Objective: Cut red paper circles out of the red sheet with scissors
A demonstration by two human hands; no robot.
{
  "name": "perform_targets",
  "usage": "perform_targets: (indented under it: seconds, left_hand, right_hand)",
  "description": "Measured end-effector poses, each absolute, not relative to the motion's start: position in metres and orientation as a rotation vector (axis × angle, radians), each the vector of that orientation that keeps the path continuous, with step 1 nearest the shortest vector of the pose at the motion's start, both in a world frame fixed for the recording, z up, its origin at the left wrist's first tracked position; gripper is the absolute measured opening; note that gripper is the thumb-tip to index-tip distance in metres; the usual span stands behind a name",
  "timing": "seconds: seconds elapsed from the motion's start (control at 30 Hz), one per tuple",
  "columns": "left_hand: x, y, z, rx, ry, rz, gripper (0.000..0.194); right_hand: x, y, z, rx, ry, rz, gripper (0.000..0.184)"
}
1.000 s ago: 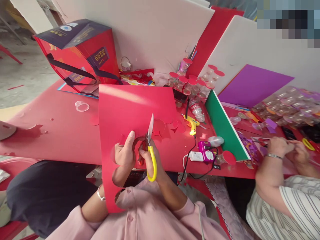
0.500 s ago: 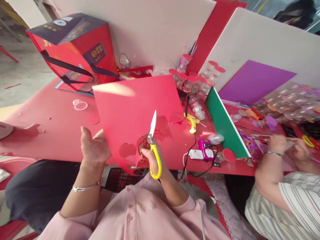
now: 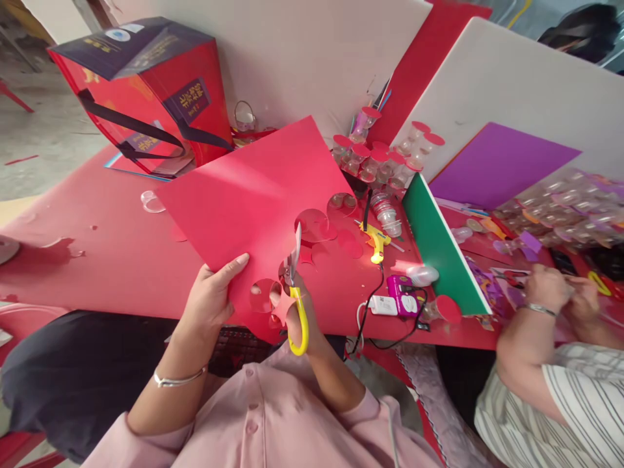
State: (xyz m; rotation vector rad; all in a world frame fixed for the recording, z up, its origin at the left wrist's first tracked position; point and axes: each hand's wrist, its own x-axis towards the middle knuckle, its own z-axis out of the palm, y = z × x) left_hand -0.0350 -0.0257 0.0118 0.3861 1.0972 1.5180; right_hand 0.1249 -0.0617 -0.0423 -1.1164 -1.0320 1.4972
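A red card sheet (image 3: 253, 179) with several round holes cut along its near and right edges is held over the table, tilted. My left hand (image 3: 209, 296) grips its near left edge, the thumb on top and the fingers underneath. My right hand (image 3: 312, 325) holds scissors (image 3: 301, 322) with yellow handles at the cut near edge of the sheet. The scissors' blades point away from me and look nearly closed. Some right-hand fingers show through a hole, behind the sheet. Loose red circles (image 3: 350, 244) lie on the table right of the blades.
A red gift box (image 3: 195, 104) stands back left, near a clear plastic cup (image 3: 153, 201). To the right are a yellow glue gun (image 3: 375, 242), clear cups with red discs (image 3: 380, 156), a purple device (image 3: 400, 294) with cables, and a green board (image 3: 443, 244). A co-worker's hands (image 3: 550, 286) work beyond it.
My left hand has gone from an open palm beside the sheet to gripping its near edge, further right. The sheet has turned counterclockwise. The scissors have shifted only slightly.
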Motion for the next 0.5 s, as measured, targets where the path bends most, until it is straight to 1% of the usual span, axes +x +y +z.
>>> perform_targets:
  seconds: [0.13, 0.23, 0.37, 0.5]
  left_hand:
    - [-0.025, -0.026, 0.011, 0.37, 1.129, 1.616, 0.046]
    - [-0.016, -0.029, 0.01, 0.395, 1.143, 1.66, 0.045]
    - [-0.004, -0.035, 0.008, 0.411, 1.139, 1.685, 0.049]
    - [0.006, -0.04, 0.01, 0.359, 1.155, 1.692, 0.047]
  right_hand:
    - [0.126, -0.065, -0.038, -1.06, -1.125, 1.49, 0.04]
    - [0.123, -0.064, -0.033, -1.082, -1.122, 1.443, 0.039]
    - [0.118, -0.06, -0.035, -1.18, -1.095, 1.388, 0.039]
    - [0.12, -0.059, -0.039, -1.152, -1.133, 1.314, 0.038]
